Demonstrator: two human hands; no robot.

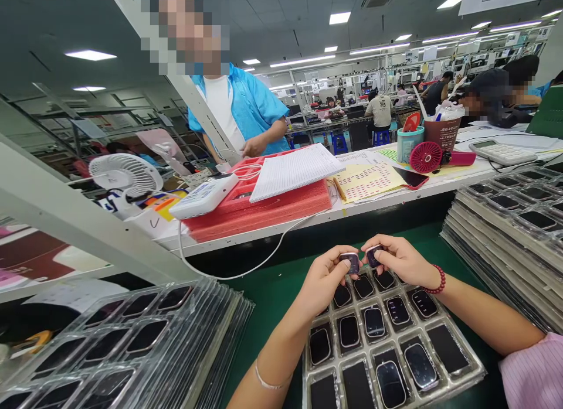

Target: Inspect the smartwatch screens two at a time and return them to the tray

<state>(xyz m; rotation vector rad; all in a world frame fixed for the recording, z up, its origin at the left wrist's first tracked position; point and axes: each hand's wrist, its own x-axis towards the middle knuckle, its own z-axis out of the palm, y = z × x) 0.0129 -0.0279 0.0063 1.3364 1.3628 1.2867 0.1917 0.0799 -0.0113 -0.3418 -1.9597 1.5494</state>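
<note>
My left hand point(324, 275) is closed on a smartwatch body point(350, 263), a dark-screened case with rounded corners and no strap. My right hand point(401, 258) grips a second smartwatch body point(374, 256) by its edges, thumb on the screen. The two are held close together above the far side of a clear plastic tray point(364, 365). Several watch bodies lie in the tray's compartments, among them one with a dark screen point(391, 385) and one showing small white text point(398, 310). Some near compartments, such as the one at the right point(447, 347), show only a dark bottom.
Tall stacks of watch trays flank me, one on the left point(215, 333) and one on the right point(492, 245). A white cable point(246, 275) droops from the shelf ahead. On that shelf lie red foam point(264, 212), papers point(299, 169) and a small pink fan point(426, 157). A person in blue point(259, 104) stands beyond.
</note>
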